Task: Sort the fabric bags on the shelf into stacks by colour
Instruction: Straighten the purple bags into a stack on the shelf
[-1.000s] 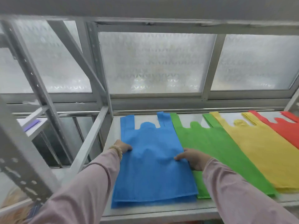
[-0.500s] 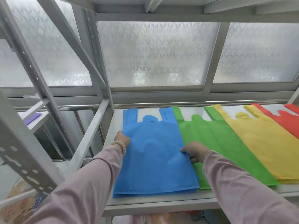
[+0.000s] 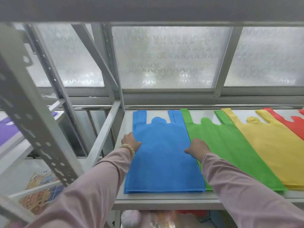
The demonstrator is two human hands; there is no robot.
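Note:
A stack of blue bags (image 3: 162,158) lies flat at the left end of the white shelf (image 3: 164,197), handles toward the window. My left hand (image 3: 131,142) grips the stack's left edge, and my right hand (image 3: 198,148) grips its right edge where it overlaps the green bags (image 3: 230,148). To the right lie the yellow bags (image 3: 271,150), then the red bags (image 3: 294,124) at the frame's edge, each overlapping its neighbour.
Grey metal uprights and a diagonal brace (image 3: 102,139) stand just left of the shelf. A frosted window (image 3: 169,58) runs behind it. A shelf board (image 3: 148,9) hangs overhead. A purple item (image 3: 7,130) lies on the neighbouring rack, with more goods on the level below.
Both hands have shifted a little farther along the blue stack's side edges, and its layers now sit squarer at the front. The other stacks have not moved.

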